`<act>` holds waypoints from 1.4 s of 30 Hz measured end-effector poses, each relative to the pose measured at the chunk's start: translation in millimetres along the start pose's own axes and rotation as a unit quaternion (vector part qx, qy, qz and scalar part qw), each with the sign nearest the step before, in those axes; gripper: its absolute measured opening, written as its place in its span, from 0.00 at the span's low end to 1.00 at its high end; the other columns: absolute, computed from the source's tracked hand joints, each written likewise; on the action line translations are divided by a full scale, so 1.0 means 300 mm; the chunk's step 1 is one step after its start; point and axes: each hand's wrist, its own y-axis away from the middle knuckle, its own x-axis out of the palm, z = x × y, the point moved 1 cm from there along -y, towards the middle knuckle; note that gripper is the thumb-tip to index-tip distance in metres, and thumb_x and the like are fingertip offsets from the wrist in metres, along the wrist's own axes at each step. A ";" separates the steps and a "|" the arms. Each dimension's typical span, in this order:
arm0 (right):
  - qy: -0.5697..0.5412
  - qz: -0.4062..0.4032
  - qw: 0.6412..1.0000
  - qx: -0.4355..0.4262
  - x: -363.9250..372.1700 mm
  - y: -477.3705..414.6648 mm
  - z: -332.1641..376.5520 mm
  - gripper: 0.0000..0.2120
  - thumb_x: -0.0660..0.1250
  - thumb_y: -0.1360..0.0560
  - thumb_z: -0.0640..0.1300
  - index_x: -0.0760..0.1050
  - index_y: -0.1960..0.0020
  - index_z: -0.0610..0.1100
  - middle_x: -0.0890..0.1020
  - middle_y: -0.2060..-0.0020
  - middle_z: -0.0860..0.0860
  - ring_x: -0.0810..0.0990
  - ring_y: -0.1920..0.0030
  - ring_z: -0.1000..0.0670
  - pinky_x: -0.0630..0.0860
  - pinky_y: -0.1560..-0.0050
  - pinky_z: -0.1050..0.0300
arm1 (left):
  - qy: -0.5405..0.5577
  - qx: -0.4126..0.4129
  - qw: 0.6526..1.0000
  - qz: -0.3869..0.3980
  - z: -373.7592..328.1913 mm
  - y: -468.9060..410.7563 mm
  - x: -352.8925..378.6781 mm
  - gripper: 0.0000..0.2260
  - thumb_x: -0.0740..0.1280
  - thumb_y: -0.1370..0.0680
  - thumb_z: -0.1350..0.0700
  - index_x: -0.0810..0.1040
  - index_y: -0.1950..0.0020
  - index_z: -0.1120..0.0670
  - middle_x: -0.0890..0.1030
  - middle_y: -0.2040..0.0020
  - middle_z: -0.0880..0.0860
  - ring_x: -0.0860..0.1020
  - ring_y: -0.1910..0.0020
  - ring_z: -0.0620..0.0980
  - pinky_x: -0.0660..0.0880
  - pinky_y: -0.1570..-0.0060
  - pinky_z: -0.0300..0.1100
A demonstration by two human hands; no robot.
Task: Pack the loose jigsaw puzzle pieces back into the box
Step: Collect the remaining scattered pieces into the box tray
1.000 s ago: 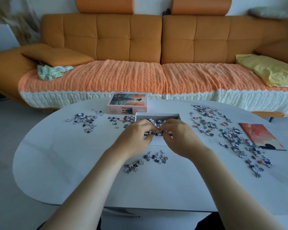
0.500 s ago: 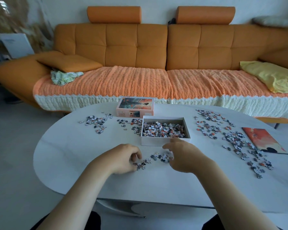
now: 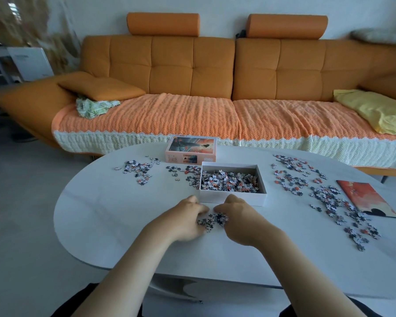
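An open white box point(image 3: 231, 197) holding many puzzle pieces stands mid-table. Just in front of it lies a small heap of loose pieces point(image 3: 213, 221). My left hand point(image 3: 184, 219) and my right hand point(image 3: 242, 219) rest on the table on either side of that heap, fingers curled inward against the pieces. More loose pieces point(image 3: 137, 168) lie scattered at the left, a patch point(image 3: 188, 173) sits beside the box's left wall, and a long spread point(image 3: 329, 195) runs down the right side.
The box lid point(image 3: 191, 149) with the picture lies behind the box. A printed picture sheet point(image 3: 367, 199) lies at the table's right edge. The white oval table point(image 3: 114, 213) stands before an orange sofa point(image 3: 215, 72).
Both hands left the box, dropped to the table in front of it and closed in on the small heap, pushing its pieces together. The camera view shifted, so the table sits further right.
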 end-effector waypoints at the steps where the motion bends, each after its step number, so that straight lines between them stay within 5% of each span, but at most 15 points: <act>1: -0.001 0.003 1.000 -0.002 -0.002 -0.002 0.002 0.24 0.60 0.28 0.33 0.77 0.37 0.51 0.72 0.45 0.49 0.73 0.44 0.46 0.73 0.45 0.56 | 0.003 0.012 1.000 -0.003 -0.007 -0.001 0.005 0.21 0.69 0.24 0.50 0.73 0.32 0.46 0.67 0.48 0.45 0.73 0.46 0.46 0.72 0.44 0.42; 6: -0.018 0.015 1.000 0.018 -0.039 -0.002 -0.016 0.23 0.61 0.28 0.35 0.76 0.36 0.51 0.74 0.45 0.51 0.74 0.50 0.52 0.68 0.50 0.65 | 0.014 0.032 0.999 -0.029 -0.022 -0.006 0.014 0.13 0.70 0.25 0.53 0.79 0.40 0.48 0.71 0.49 0.48 0.75 0.49 0.49 0.73 0.47 0.44; 10: -0.001 0.040 0.998 0.043 -0.057 0.012 -0.038 0.21 0.65 0.28 0.45 0.74 0.35 0.50 0.72 0.43 0.51 0.73 0.48 0.52 0.72 0.44 0.59 | -0.006 0.000 1.000 -0.020 0.006 -0.002 0.005 0.23 0.71 0.26 0.47 0.73 0.32 0.50 0.70 0.44 0.47 0.74 0.48 0.46 0.73 0.44 0.45; 14: 0.010 0.032 0.999 0.036 -0.027 -0.002 -0.015 0.20 0.72 0.28 0.51 0.77 0.38 0.51 0.71 0.48 0.51 0.72 0.52 0.51 0.70 0.48 0.61 | -0.012 0.022 0.999 -0.019 -0.026 0.000 0.027 0.11 0.71 0.25 0.49 0.76 0.47 0.52 0.68 0.51 0.49 0.73 0.53 0.48 0.71 0.55 0.43; 25: -0.029 -0.004 0.999 0.038 -0.027 -0.015 0.017 0.08 0.73 0.29 0.46 0.82 0.51 0.46 0.79 0.56 0.50 0.74 0.55 0.50 0.67 0.60 0.61 | 0.047 0.023 0.995 -0.088 -0.053 -0.029 0.039 0.06 0.72 0.27 0.58 0.84 0.52 0.51 0.76 0.52 0.51 0.77 0.55 0.48 0.69 0.58 0.34; 30: -0.047 0.001 0.998 0.047 -0.043 -0.010 0.019 0.11 0.73 0.29 0.46 0.82 0.47 0.46 0.80 0.53 0.50 0.77 0.53 0.51 0.74 0.55 0.60 | 0.087 0.013 0.992 -0.090 -0.053 -0.028 0.035 0.04 0.74 0.29 0.59 0.84 0.57 0.50 0.80 0.60 0.45 0.76 0.62 0.41 0.67 0.65 0.26; 34: -0.086 0.004 0.994 0.065 -0.048 -0.015 0.008 0.11 0.74 0.31 0.46 0.82 0.48 0.47 0.81 0.53 0.51 0.78 0.55 0.51 0.75 0.60 0.62 | 0.147 -0.007 0.985 -0.086 -0.049 -0.033 0.034 0.06 0.74 0.30 0.59 0.83 0.58 0.48 0.83 0.61 0.45 0.78 0.63 0.38 0.68 0.66 0.25; 39: -0.168 -0.026 0.983 0.070 -0.077 -0.029 -0.014 0.09 0.71 0.30 0.40 0.83 0.53 0.51 0.79 0.69 0.55 0.76 0.67 0.53 0.72 0.70 0.66 | 0.214 -0.018 0.972 -0.099 -0.062 -0.058 -0.003 0.07 0.75 0.31 0.60 0.84 0.58 0.49 0.83 0.66 0.45 0.81 0.65 0.42 0.78 0.62 0.36; 42: -0.199 -0.073 0.975 0.061 -0.119 -0.039 -0.023 0.10 0.69 0.29 0.37 0.84 0.54 0.51 0.78 0.72 0.53 0.74 0.71 0.53 0.70 0.73 0.66 | 0.220 0.000 0.964 -0.150 -0.076 -0.089 -0.043 0.06 0.76 0.30 0.58 0.84 0.58 0.47 0.82 0.64 0.43 0.78 0.65 0.40 0.74 0.63 0.32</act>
